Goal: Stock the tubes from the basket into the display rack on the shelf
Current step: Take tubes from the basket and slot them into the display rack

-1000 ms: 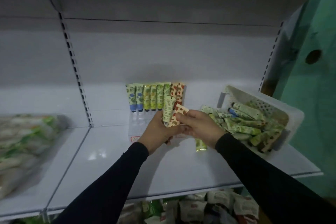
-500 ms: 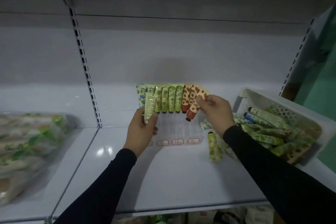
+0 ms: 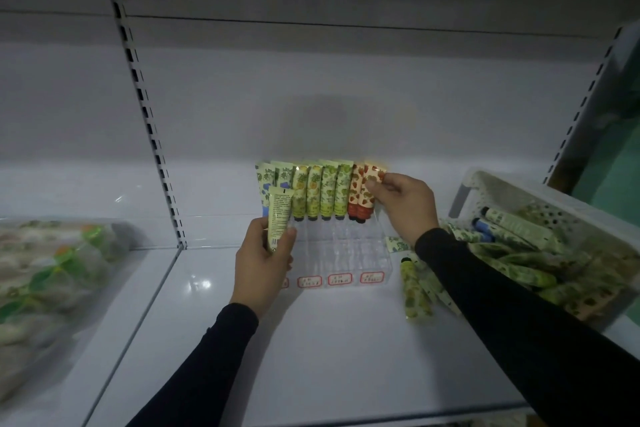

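Observation:
A clear display rack stands on the white shelf, with a row of upright tubes at its back. My right hand pinches a red strawberry tube standing at the right end of that row. My left hand grips a pale green tube with its text side facing me, held upright in front of the rack's left end. A white basket on the right holds several more tubes. Loose tubes lie on the shelf beside it.
A bag of packaged goods lies on the neighbouring shelf at the left. A slotted upright divides the two bays. Red price labels line the rack's front. A teal wall stands at the far right.
My right hand has carried the strawberry tube from in front of me to the rack's right end and stood it upright there. My left hand has moved left with its tube.

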Demonstrator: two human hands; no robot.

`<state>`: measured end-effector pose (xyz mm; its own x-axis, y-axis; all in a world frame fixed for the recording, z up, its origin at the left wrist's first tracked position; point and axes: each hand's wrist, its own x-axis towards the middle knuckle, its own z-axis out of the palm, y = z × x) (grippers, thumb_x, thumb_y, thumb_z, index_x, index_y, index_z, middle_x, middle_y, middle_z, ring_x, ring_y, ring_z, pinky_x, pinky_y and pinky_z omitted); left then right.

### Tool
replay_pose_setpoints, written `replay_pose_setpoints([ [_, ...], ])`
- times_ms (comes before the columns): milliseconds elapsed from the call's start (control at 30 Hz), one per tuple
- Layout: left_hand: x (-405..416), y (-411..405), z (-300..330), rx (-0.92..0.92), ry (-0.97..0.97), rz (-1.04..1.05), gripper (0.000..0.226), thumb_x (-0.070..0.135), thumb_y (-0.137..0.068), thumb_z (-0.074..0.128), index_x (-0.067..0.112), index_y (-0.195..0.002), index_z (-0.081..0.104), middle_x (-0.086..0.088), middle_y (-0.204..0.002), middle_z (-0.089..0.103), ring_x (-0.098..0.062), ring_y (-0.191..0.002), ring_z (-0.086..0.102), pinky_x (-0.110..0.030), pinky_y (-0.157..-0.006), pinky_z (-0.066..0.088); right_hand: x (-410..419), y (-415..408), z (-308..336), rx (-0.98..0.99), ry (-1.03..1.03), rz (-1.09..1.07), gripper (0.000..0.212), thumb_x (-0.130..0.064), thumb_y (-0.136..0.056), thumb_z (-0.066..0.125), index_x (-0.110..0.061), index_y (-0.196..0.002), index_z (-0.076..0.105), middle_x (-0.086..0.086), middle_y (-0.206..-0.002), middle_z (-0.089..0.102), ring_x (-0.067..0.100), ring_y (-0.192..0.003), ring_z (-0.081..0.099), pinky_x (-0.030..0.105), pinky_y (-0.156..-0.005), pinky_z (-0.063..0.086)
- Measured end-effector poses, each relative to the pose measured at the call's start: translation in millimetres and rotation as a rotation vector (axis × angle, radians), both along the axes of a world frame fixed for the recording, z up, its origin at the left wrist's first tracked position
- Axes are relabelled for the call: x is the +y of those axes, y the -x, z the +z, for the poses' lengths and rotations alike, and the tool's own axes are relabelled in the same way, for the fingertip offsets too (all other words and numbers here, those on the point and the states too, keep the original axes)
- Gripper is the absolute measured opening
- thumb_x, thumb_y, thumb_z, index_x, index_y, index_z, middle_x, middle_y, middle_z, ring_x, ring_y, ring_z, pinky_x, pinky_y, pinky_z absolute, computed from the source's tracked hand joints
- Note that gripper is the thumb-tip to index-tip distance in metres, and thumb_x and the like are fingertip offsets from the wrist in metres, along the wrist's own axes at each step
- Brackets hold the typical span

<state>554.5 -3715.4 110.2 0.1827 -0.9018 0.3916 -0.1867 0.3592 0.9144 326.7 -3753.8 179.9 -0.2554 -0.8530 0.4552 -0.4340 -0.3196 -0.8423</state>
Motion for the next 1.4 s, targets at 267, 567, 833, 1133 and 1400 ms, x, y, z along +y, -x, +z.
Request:
replay_pose_setpoints([
  [267,1.3,2.4,-1.0,0.002,-0.004,0.025,0.010,0.034,-0.094,0.061,0.032,-0.098,0.052,-0.001,-0.078,0.065,-0.006,-0.054,0.062,-0.016,-0.042,0.044,-1.9,6.9,-1.1,0.043,0.030,-0.072,0.024,-0.032,-0.087,0.071,-0.012,-0.099,0.072,-0.021,-0.078,0.062,-0.013,-0.072,0.057,-0.002,-0.064,0.041],
  [567,1.2,2.7,-1.8,-0.020,-0.020,0.041,0.015,0.036,-0.094,0.061,0.027,-0.104,0.054,0.000,-0.080,0.065,-0.006,-0.056,0.063,-0.014,-0.044,0.045,-1.3,11.1,-11.7,0.121,0.017,-0.085,0.027,-0.032,-0.086,0.072,-0.008,-0.097,0.071,-0.019,-0.076,0.059,-0.010,-0.073,0.056,0.000,-0.064,0.042],
  [833,2.1,3.3,-1.9,-0.011,-0.031,0.041,0.015,0.036,-0.093,0.061,0.026,-0.103,0.054,-0.001,-0.076,0.064,-0.007,-0.056,0.063,-0.017,-0.042,0.046,-1.0,11.0,-11.0,0.177,-0.016,-0.089,0.025,-0.036,-0.087,0.070,-0.012,-0.096,0.069,-0.006,-0.085,0.066,0.004,-0.078,0.061,0.014,-0.072,0.046],
  [1133,3.5,4.1,-1.1,-0.003,-0.034,0.038,0.013,0.034,-0.094,0.061,0.026,-0.102,0.055,0.000,-0.074,0.064,-0.007,-0.055,0.062,-0.016,-0.041,0.044,1.3,11.1,-8.2,0.337,-0.027,-0.099,0.029,-0.038,-0.090,0.065,-0.009,-0.087,0.068,0.003,-0.082,0.073,0.017,-0.080,0.067,0.035,-0.080,0.055],
  [1400,3.0,4.7,-2.1,-0.006,-0.030,0.038,0.011,0.035,-0.094,0.061,0.030,-0.101,0.054,-0.001,-0.076,0.064,-0.007,-0.056,0.062,-0.017,-0.042,0.045,-0.6,9.6,-9.4,0.370,-0.028,-0.130,0.032,-0.038,-0.089,0.066,-0.006,-0.093,0.071,0.003,-0.087,0.074,0.014,-0.080,0.066,0.024,-0.076,0.049],
])
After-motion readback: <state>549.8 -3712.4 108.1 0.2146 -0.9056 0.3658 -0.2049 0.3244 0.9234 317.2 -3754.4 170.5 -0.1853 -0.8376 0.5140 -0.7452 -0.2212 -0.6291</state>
